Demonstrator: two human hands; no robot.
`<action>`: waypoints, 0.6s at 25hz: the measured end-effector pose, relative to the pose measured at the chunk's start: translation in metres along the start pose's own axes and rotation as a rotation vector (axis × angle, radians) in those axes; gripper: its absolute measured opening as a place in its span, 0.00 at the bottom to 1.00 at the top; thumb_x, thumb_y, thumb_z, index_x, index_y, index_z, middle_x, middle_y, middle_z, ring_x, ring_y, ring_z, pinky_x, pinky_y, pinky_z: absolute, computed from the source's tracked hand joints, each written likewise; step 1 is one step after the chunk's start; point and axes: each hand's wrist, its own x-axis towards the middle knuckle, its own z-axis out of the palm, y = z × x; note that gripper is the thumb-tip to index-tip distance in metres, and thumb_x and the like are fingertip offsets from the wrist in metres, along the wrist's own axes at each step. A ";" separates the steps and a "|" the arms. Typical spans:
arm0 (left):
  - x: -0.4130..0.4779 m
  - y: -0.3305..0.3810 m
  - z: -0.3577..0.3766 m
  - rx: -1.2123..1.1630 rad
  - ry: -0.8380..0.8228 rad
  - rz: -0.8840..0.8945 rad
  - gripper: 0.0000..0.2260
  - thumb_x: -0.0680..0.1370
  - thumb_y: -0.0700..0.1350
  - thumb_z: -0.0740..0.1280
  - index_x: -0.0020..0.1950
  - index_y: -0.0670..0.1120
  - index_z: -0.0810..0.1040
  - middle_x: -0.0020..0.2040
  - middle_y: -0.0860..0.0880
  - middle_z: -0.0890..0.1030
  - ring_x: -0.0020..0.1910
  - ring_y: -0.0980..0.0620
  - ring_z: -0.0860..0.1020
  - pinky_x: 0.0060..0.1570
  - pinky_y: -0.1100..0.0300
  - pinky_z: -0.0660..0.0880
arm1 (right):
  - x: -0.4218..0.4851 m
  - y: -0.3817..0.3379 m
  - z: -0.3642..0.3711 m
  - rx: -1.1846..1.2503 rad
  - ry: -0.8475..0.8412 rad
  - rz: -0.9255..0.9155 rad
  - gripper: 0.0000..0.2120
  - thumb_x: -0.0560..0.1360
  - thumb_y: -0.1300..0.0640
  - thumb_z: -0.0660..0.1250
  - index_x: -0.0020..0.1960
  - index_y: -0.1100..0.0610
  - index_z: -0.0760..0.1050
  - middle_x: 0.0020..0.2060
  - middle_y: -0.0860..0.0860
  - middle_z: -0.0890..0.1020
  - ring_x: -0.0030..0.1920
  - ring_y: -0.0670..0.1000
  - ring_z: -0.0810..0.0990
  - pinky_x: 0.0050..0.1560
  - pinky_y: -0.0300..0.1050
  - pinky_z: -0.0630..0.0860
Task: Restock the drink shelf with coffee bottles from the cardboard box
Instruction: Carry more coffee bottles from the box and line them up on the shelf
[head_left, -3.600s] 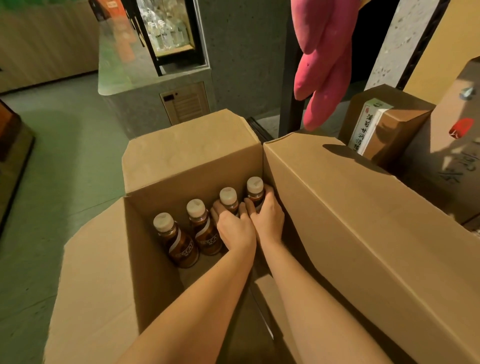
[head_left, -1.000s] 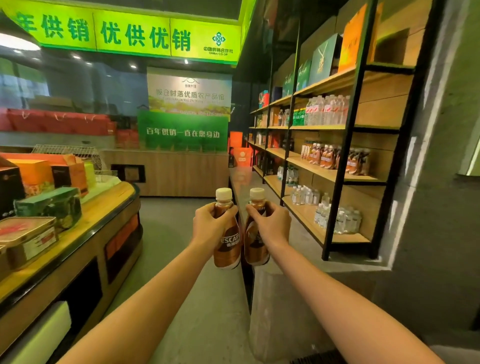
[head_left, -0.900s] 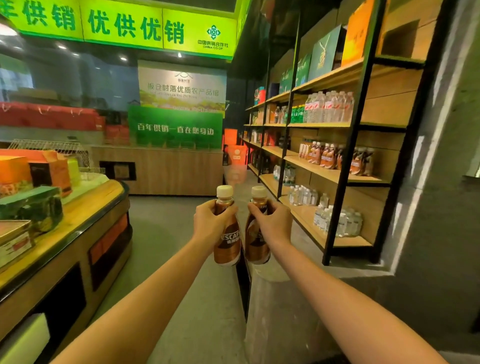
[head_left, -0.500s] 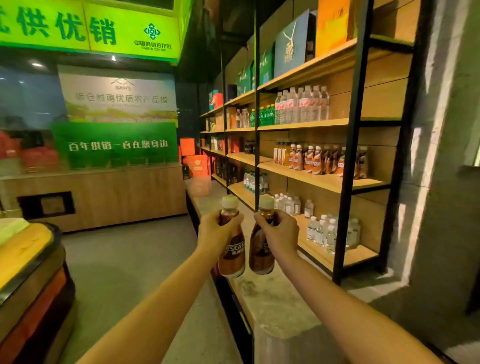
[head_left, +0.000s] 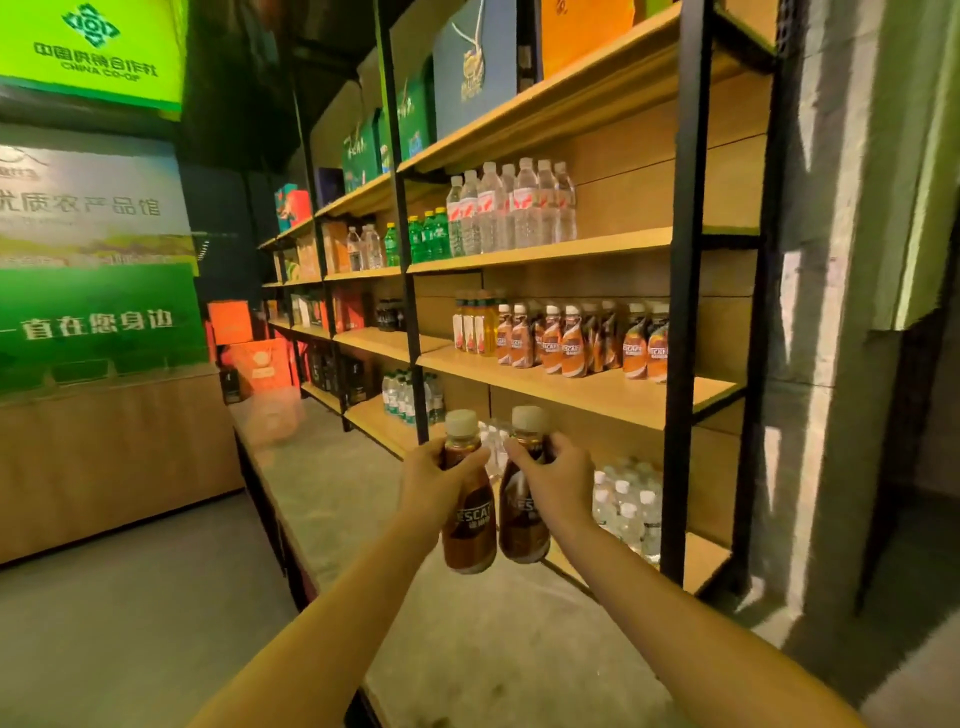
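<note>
Carrying two bottles out toward the shelving, left hand (head_left: 434, 480) wrapping the neck and shoulder of the left coffee bottle (head_left: 469, 525), right hand (head_left: 558, 480) clamping the right coffee bottle (head_left: 524, 519) the same way. Letting both bodies hang below the fingers, side by side and seemingly touching low down. Gripping high, probably to leave the bases free for setting down flat. Showing smooth, waisted plastic, dark brown liquid, glossy brown labels and pale round caps. Facing the drink shelf (head_left: 582, 395), a wooden board on a black metal frame, already bearing a row of shelved coffee (head_left: 561, 340) with bare wood along the front edge, likely the landing spot. Reaching across a speckled stone table (head_left: 467, 649). Leaving the cardboard box out of view.
</note>
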 end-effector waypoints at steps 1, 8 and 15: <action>0.026 -0.004 0.007 0.006 -0.027 0.020 0.08 0.73 0.47 0.70 0.50 0.48 0.77 0.44 0.51 0.81 0.44 0.54 0.79 0.45 0.58 0.74 | 0.023 0.008 0.006 -0.014 0.024 0.007 0.12 0.70 0.49 0.72 0.48 0.56 0.78 0.45 0.52 0.83 0.47 0.51 0.80 0.46 0.42 0.73; 0.180 -0.016 0.076 -0.064 -0.234 0.123 0.03 0.74 0.46 0.70 0.45 0.50 0.77 0.40 0.55 0.80 0.40 0.58 0.77 0.38 0.65 0.72 | 0.158 0.038 0.009 -0.163 0.186 -0.015 0.07 0.69 0.52 0.73 0.42 0.55 0.78 0.39 0.51 0.83 0.44 0.54 0.82 0.48 0.53 0.78; 0.314 -0.010 0.155 -0.153 -0.578 0.306 0.02 0.75 0.47 0.69 0.45 0.52 0.77 0.41 0.57 0.80 0.40 0.64 0.76 0.38 0.68 0.70 | 0.262 0.064 -0.003 -0.235 0.461 -0.022 0.07 0.71 0.50 0.72 0.45 0.51 0.78 0.43 0.48 0.82 0.48 0.49 0.82 0.54 0.53 0.79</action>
